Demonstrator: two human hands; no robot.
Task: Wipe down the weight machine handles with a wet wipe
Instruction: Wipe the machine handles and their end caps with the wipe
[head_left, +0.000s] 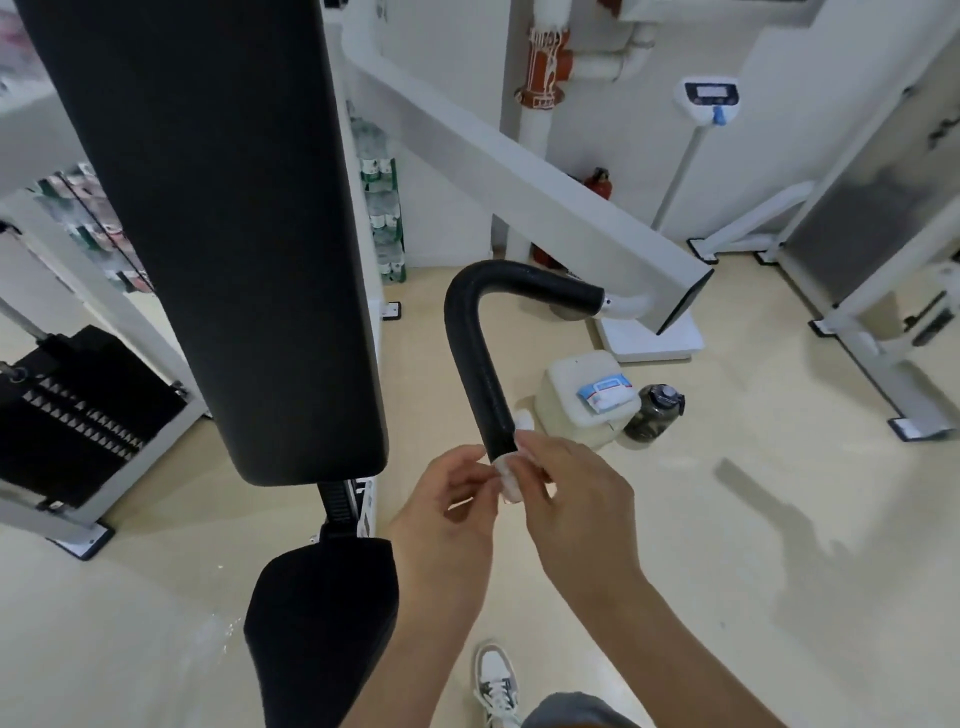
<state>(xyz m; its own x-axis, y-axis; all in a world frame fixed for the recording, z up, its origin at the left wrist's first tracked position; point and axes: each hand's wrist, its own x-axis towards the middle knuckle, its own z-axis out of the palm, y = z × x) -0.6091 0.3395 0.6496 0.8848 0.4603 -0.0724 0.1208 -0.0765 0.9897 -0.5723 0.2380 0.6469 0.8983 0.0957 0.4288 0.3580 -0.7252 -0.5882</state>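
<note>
At the left of the frame we see a tall black padded back rest (218, 234) with a black padded seat (322, 623) below it. Low in the middle, the left hand (452, 514) pinches the edge of a small white wet wipe (509, 480), which sits on the bottom end of the bent black foam handle (475, 358). Just to the right, the right hand (571, 509) curls its fingers round the same wipe, and further right a white plastic jug (566, 384) stands on the floor.
</note>
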